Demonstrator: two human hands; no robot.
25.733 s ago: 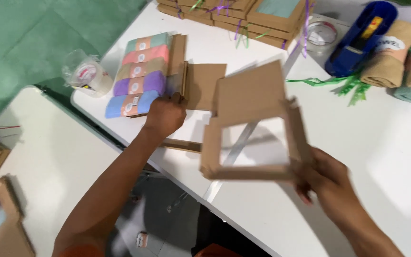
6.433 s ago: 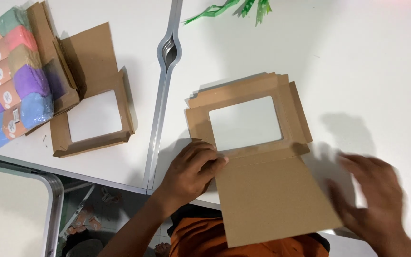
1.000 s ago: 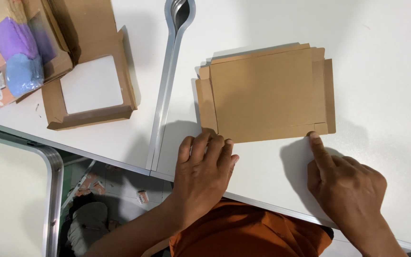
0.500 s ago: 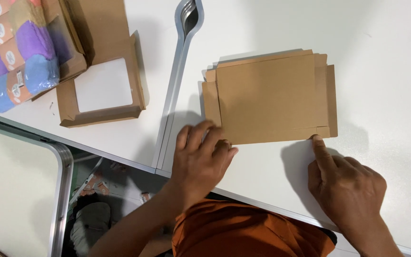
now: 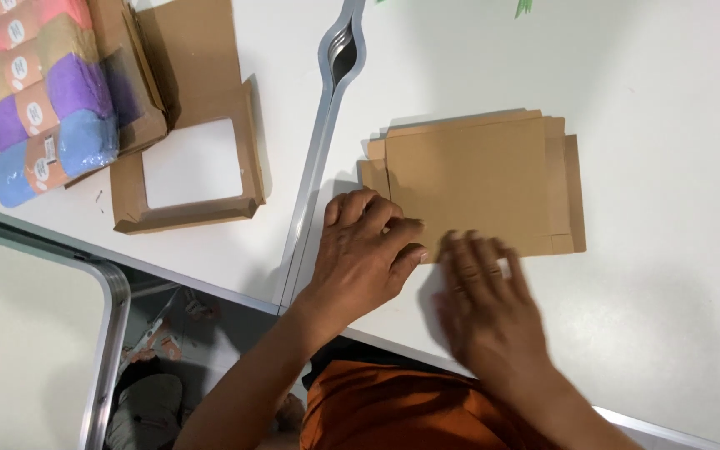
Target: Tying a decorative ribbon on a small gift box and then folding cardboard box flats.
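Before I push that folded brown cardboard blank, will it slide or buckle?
The cardboard blank lies flat on the smooth white table, so it probably slides easily. It looks thin and light; loose side flaps may flex if lifted by one edge.

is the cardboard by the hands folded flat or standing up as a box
Folded flat. The cardboard lies level on the white table, no walls raised, layered edges showing at its sides; both hands press its near edge.

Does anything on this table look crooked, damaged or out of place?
Nothing looks damaged or spilled. The flat brown cardboard blank lies slightly skewed to the table edge, with both hands (left hand, right hand) at its near edge. The windowed box sits tilted too, partly tucked under the pack of coloured rolls.
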